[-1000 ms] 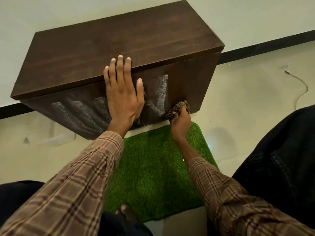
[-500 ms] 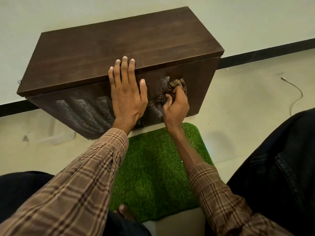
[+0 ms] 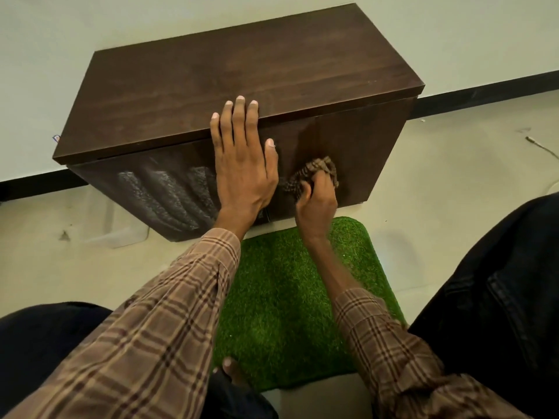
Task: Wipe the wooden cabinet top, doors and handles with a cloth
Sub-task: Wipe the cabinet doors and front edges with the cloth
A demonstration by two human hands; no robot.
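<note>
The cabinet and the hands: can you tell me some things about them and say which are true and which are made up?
1. The right hand holds a checked cloth against the cabinet front. True.
2. The left hand holds a sponge. False: it lies flat and holds nothing.
3. The mat on the floor is red. False: it is green.
4. Whitish streaks show on the left part of the front. True.

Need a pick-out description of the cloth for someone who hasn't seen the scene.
Find the dark brown wooden cabinet against the pale wall. On its front face, right of the flat left hand, the right hand grips a small crumpled brown checked cloth. It is the only fabric touching the wood, above the green artificial grass mat.
</note>
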